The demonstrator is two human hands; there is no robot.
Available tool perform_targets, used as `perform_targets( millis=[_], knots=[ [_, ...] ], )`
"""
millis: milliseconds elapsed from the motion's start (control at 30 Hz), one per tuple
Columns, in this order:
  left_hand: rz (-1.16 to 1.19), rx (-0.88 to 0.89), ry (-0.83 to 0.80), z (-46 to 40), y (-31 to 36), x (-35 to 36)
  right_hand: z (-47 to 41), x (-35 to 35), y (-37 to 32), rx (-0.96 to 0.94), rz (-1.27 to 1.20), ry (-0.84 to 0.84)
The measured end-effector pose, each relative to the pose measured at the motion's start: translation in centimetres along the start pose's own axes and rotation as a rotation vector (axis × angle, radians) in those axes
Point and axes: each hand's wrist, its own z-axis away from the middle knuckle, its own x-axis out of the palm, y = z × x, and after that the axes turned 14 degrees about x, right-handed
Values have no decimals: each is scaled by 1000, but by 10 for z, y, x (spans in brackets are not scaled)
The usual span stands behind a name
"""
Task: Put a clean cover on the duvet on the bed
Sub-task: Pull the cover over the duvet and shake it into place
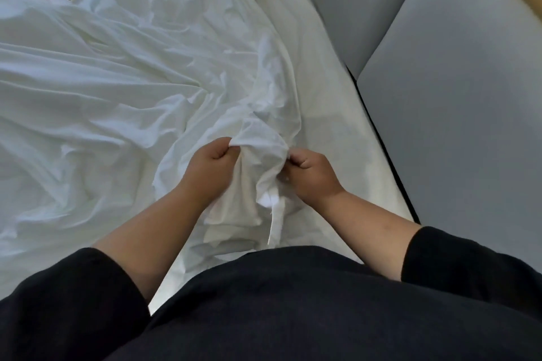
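The white cover (123, 73) lies crumpled across the bed (337, 126), its long folds running from the far left edge down toward the near right corner, where it bunches to a point. The 2 hands meet there: left hand (211, 167) and right hand (311, 173) both pinch the gathered fabric, fingers curled tight on it. Grey padded panels (454, 97) line the bed's right edge.
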Motion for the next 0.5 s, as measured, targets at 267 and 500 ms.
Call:
perform_targets(
  millis=[267,500],
  knots=[
    [-696,354,-66,-82,27,-31,20,5,9,174,-254,-205],
    [-452,376,-53,-62,12,1,19,8,0,155,-276,-63]
  ],
)
